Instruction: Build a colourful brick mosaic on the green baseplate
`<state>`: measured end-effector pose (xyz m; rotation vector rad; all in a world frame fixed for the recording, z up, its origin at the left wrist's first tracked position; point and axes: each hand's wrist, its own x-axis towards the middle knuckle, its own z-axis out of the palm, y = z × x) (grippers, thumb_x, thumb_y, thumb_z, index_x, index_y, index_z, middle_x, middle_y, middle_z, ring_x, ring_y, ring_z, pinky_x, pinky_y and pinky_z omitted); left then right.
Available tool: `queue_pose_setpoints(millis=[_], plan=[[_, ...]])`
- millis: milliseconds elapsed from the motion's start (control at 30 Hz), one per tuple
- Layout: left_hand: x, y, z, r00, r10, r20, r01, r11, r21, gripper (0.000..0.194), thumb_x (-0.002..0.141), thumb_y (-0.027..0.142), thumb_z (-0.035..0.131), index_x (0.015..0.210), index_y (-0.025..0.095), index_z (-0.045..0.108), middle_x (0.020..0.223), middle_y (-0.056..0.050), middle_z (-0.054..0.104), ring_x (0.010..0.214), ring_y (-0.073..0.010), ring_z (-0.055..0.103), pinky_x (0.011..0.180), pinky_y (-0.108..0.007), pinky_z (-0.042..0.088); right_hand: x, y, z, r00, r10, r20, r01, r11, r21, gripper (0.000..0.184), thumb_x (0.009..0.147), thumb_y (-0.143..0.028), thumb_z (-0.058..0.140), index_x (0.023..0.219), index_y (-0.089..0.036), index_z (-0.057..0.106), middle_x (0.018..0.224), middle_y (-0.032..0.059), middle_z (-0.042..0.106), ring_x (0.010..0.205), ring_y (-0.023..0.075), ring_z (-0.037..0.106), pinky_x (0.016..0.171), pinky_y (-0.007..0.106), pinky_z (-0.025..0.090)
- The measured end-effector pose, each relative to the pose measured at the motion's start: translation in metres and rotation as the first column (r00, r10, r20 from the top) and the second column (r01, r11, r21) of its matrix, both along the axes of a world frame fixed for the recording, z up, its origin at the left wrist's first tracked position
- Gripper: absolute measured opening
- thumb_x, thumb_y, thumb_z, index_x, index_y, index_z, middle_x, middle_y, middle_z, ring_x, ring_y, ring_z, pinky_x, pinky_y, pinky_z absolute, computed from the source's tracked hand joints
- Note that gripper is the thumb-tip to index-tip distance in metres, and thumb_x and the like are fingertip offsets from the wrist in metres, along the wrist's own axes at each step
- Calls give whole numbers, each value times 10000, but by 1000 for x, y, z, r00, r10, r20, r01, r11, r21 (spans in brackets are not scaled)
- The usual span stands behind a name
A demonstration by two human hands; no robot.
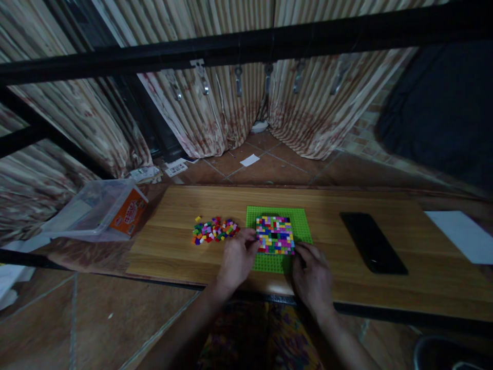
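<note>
A square block of multicoloured toy bricks (275, 235) sits over a green studded baseplate (304, 218) on the wooden table. It has a small dark spot near its middle. My left hand (239, 257) is closed at the block's left edge, thumb and fingers bent against it. At the block's lower right corner my right hand (313, 272) is curled, its fingertips on the edge. Whether the block is pressed onto the baseplate or slightly raised, I cannot tell. Left of my left hand lies a pile of loose toy bricks (215, 229) in mixed colours.
A black phone-like slab (373, 242) lies on the table (435, 288) at the right, with a white sheet (460, 236) beyond it. To the left stands a clear plastic box (96, 205) with an orange label. A dark metal bar (231, 49) with hanging clips crosses ahead.
</note>
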<state>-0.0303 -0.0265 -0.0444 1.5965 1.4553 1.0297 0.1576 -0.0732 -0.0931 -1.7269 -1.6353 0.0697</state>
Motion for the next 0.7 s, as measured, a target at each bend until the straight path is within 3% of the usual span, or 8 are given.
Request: queue_pose_setpoints(millis=[133, 300, 500, 700], plan=[[-1, 9, 0, 964, 65, 259, -13, 980, -201, 196, 657, 132, 711, 834, 172, 636, 720, 8, 651, 679, -127, 623, 647, -233, 490, 0, 0, 0, 1000, 8, 5, -8, 1000, 11, 297, 854, -218, 435, 1002, -166, 688, 1060, 115, 655, 989, 241, 578, 889, 416, 471], [-5, 21, 10, 925, 130, 357, 68, 867, -493, 327, 539, 183, 816, 810, 139, 639, 654, 18, 621, 557, -94, 563, 487, -193, 405, 1, 0, 0, 1000, 13, 5, -13, 1000, 14, 282, 858, -227, 445, 991, -160, 684, 1070, 113, 654, 996, 238, 576, 899, 409, 469], [-1, 28, 14, 909, 206, 363, 65, 789, -611, 327, 500, 123, 820, 742, 145, 601, 598, 36, 601, 483, -69, 523, 469, -193, 394, 2, 0, -4, 1000, 14, 18, -14, 1000, 2, 295, 856, -243, 445, 1005, -153, 682, 1087, 117, 646, 1005, 247, 568, 892, 406, 470], [1, 22, 13, 890, 221, 400, 49, 823, -565, 325, 491, 158, 830, 709, 149, 589, 563, 41, 578, 473, -76, 511, 478, -205, 407, 3, 2, -7, 999, 39, 11, -40, 999, 25, 299, 858, -250, 437, 997, -158, 685, 1056, 120, 651, 978, 250, 575, 885, 417, 472]])
